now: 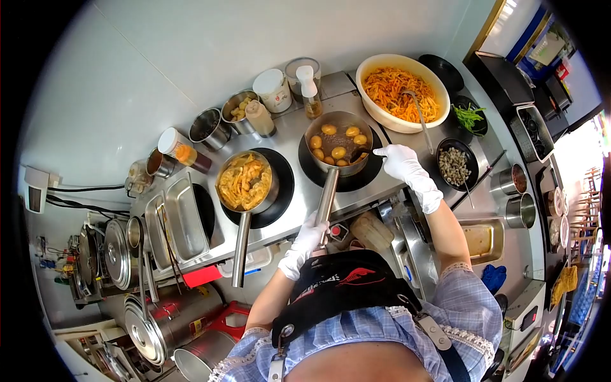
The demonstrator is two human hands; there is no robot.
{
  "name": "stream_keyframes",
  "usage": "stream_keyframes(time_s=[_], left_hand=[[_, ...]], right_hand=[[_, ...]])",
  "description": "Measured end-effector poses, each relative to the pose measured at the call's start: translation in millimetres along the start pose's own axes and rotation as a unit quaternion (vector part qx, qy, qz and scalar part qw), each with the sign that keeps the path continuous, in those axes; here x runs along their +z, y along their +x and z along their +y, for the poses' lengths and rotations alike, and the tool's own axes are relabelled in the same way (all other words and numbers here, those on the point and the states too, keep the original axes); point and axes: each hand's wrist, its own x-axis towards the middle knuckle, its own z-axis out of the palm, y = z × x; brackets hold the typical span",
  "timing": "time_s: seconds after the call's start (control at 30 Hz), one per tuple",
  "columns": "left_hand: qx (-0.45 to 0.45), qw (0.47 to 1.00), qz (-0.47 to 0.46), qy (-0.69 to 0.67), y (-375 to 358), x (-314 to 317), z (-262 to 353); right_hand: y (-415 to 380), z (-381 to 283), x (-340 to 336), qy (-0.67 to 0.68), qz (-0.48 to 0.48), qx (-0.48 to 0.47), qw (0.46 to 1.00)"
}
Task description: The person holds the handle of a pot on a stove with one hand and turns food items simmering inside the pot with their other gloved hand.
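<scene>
On the right-hand hob [358, 183], pan [345, 118] of eggs [338, 153]: my left hand [305, 246] clamped round its handle [328, 194], right hand [405, 167] closed on a black utensil [361, 152].

Pale wall [191, 44] behind metal ctr. [287, 130]; v. bright lt. [598, 143] at far R edge, w/ brown furn. [589, 204] nearby.
</scene>
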Motion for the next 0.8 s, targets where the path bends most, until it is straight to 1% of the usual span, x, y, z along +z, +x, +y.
stream_keyframes(time_s=[0.1,0.2,0.33,0.43,0.5,0.53,0.57,0.63,0.7,0.73,0.8], left_hand=[[-0.012,1.0,-0.006,-0.001,-1,0,2],[-0.016,1.0,0.008,-0.013,-3,3,5],[-0.009,1.0,0.007,-0.008,-1,2,2],[-0.01,1.0,-0.004,-0.007,1,0,0],[-0.015,1.0,-0.006,-0.001,0,0,-1],[-0.01,1.0,0.002,0.007,-1,2,0],[-0.005,1.0,0.011,0.015,-1,2,1],[-0.001,1.0,0.012,0.006,-1,2,1],[0.001,1.0,0.009,-0.002,-1,3,1],[0.0,1.0,0.01,0.0,-1,3,2],[-0.001,1.0,0.013,0.002,-1,2,3]], right_hand=[[1,-6,-3,0.006,-0.022,0.018,1.0],[-3,-14,-8,0.011,-0.001,0.018,1.0],[-1,-12,-16,-0.002,-0.023,0.003,1.0],[9,-5,-6,-0.001,-0.042,0.014,0.999],[23,4,20,0.056,-0.079,0.023,0.995],[25,2,34,0.041,-0.063,-0.007,0.997],[24,2,46,0.069,-0.049,-0.015,0.996],[18,-18,62,0.07,-0.01,-0.029,0.997],[19,-32,89,0.044,0.051,-0.068,0.995],[20,-37,100,0.024,0.089,-0.072,0.993],[30,-41,109,-0.005,0.118,-0.072,0.99]])
